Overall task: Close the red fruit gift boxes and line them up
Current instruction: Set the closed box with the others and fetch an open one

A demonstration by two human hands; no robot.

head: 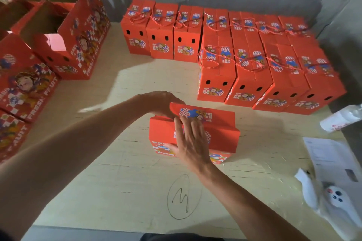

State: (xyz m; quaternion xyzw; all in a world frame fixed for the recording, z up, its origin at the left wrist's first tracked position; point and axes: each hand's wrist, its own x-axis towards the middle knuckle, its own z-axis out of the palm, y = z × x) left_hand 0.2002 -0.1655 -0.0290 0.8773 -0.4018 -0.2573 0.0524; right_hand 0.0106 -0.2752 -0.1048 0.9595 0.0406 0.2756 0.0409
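A red fruit gift box (221, 139) stands on the table in front of me, its top flaps partly folded. My left hand (160, 101) grips the far flap at its left corner, fingers curled over the edge. My right hand (189, 143) lies flat with straight fingers on the near flap, pressing it down. Closed red boxes (215, 82) with rope handles stand in rows at the back and right.
Open red boxes (64, 45) with raised flaps stand at the left edge. A white bottle (340, 119) lies at the right, with a printed sheet (331, 158) and a white plastic bag (333, 201) nearer me. The wooden tabletop (127, 172) bears a pen scribble.
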